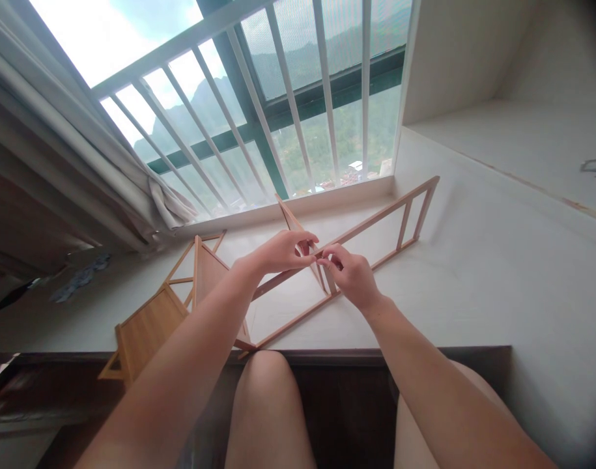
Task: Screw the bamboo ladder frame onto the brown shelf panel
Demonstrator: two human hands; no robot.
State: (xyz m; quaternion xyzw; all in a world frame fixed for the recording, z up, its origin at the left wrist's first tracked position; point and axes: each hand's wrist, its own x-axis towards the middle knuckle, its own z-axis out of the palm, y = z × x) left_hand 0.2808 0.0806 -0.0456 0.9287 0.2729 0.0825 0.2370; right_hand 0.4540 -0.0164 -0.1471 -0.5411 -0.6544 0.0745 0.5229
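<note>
A long light-wood frame with thin rails and short cross bars lies on the white window ledge. My left hand is closed around an upright wooden panel where it meets the frame's rail. My right hand pinches the same joint from the right, fingers curled; whatever small part sits between them is hidden. The two hands almost touch.
Further wooden shelf parts lie at the ledge's left front edge. A barred window rises behind, with a curtain at left. A side wall stands at right. My knees are below the ledge.
</note>
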